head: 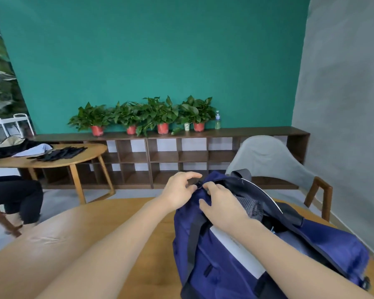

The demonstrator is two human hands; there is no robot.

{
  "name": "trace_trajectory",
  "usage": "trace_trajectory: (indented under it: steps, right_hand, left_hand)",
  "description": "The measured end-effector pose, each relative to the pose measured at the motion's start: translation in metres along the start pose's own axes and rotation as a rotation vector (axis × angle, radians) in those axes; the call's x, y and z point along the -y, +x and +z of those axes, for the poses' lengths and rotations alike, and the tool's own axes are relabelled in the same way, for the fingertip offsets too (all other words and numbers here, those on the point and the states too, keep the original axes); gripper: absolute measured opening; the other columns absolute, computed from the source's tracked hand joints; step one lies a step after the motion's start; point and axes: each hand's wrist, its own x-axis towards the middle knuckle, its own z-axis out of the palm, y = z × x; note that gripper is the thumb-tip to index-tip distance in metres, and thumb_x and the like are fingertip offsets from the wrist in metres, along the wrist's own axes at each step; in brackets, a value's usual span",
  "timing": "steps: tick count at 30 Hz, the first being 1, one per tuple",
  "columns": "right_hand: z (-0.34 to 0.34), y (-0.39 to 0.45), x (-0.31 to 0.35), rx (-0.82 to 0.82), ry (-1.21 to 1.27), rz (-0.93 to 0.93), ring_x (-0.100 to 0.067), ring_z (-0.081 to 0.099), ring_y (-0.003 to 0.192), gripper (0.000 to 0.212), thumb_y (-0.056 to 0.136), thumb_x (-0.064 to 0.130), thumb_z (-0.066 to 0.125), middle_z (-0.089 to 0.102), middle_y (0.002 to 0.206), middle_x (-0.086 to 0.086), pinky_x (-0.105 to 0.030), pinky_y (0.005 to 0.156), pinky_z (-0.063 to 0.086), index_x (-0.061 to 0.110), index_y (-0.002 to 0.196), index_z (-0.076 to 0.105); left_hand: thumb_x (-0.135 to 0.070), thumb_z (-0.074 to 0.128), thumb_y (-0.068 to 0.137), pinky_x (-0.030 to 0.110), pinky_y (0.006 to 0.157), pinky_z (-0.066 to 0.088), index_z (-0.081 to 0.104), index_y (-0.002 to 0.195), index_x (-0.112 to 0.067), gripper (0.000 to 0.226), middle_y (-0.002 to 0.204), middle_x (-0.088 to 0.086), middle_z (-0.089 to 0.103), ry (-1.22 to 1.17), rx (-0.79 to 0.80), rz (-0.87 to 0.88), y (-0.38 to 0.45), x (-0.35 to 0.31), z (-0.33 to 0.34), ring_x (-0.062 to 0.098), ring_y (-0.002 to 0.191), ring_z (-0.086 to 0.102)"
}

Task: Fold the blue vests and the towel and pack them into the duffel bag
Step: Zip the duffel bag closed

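Teal back wall [156, 50], low dark wooden cubby shelf [171, 156] with a row of potted green plants in red pots [143, 117] on top, grey upholstered armchair [266, 156] on the right. I'm working at the light wooden tabletop [108, 229], and the navy blue fabric duffel bag [231, 255] sits on its right half, long axis running away from me. Its top opening is unzipped along most of its length; inside I see grey striped cloth [249, 207] and something white and flat [235, 242] nearer me, but I can't tell which is a vest and which is the towel. My left hand [178, 192] is at the far end of the bag, thumb and forefinger curled around the small metal zipper pull [198, 186], other fingers loosely spread. My right hand [221, 205] rests on the bag just behind the pull, fingers curled and pinching the fabric at the zipper end. I read this as packing done, closing the zip starting. Risks: the striped cloth bulges near the zipper track, so it could snag in the teeth if I drag the slider past without tucking it down. If my right hand's hold on the fabric slips, the soft bag will bunch and slide toward me instead of the slider moving. Second round wooden table [52, 156] at left holds dark and pale clothes, not mine to touch.
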Motion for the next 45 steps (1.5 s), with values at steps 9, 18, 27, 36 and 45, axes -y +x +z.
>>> trace_trajectory:
  steps: [9, 18, 27, 36, 45]
  right_hand:
    - [0.018, 0.044, -0.022, 0.013, 0.061, 0.141, -0.017, 0.066, 0.09, 0.038, 0.092, 0.014, 0.061, 0.07, 0.086, 0.004, -0.035, 0.085, 0.054, 0.018, 0.129, 0.056]
    - [0.027, 0.053, -0.031, -0.06, 0.193, 0.165, -0.002, 0.064, 0.075, 0.031, 0.088, 0.016, 0.069, 0.069, 0.072, 0.009, -0.017, 0.073, 0.048, 0.023, 0.117, 0.064]
    - [0.035, 0.052, -0.015, -0.035, 0.254, 0.209, 0.003, 0.066, 0.067, 0.036, 0.081, 0.045, 0.079, 0.07, 0.061, 0.008, -0.019, 0.071, 0.05, 0.03, 0.105, 0.058]
    - [0.043, 0.051, 0.001, -0.104, 0.423, 0.405, -0.011, 0.066, 0.088, 0.028, 0.079, 0.019, 0.08, 0.071, 0.082, 0.006, -0.017, 0.068, 0.046, 0.021, 0.097, 0.059]
    - [0.043, 0.038, 0.003, -0.244, 0.743, 0.538, -0.016, 0.073, 0.071, 0.017, 0.086, 0.001, 0.068, 0.076, 0.077, -0.006, -0.017, 0.064, 0.055, 0.014, 0.097, 0.071]
  left_hand:
    - [-0.02, 0.081, 0.08, 0.019, 0.095, 0.048, 0.073, 0.115, -0.041, 0.042, 0.114, -0.021, 0.071, -0.066, 0.225, 0.067, 0.036, 0.025, 0.01, 0.0, 0.108, 0.062]
    - [-0.007, 0.069, 0.084, 0.01, 0.078, 0.048, 0.078, 0.106, -0.026, 0.03, 0.094, -0.017, 0.076, -0.209, 0.125, 0.152, 0.042, 0.035, 0.009, -0.006, 0.085, 0.068]
    - [0.0, 0.056, 0.098, 0.026, 0.081, 0.06, 0.079, 0.105, -0.018, 0.03, 0.102, -0.008, 0.077, -0.294, 0.084, 0.105, 0.039, 0.041, -0.001, 0.007, 0.086, 0.074]
    - [0.003, 0.055, 0.098, 0.017, 0.076, 0.057, 0.078, 0.105, -0.015, 0.03, 0.099, -0.006, 0.076, -0.334, 0.051, 0.067, 0.032, 0.04, -0.003, 0.002, 0.082, 0.072]
    - [-0.001, 0.049, 0.101, 0.021, 0.088, 0.056, 0.078, 0.107, -0.024, 0.038, 0.108, -0.013, 0.069, -0.166, 0.03, 0.151, 0.026, 0.05, -0.007, 0.002, 0.097, 0.066]
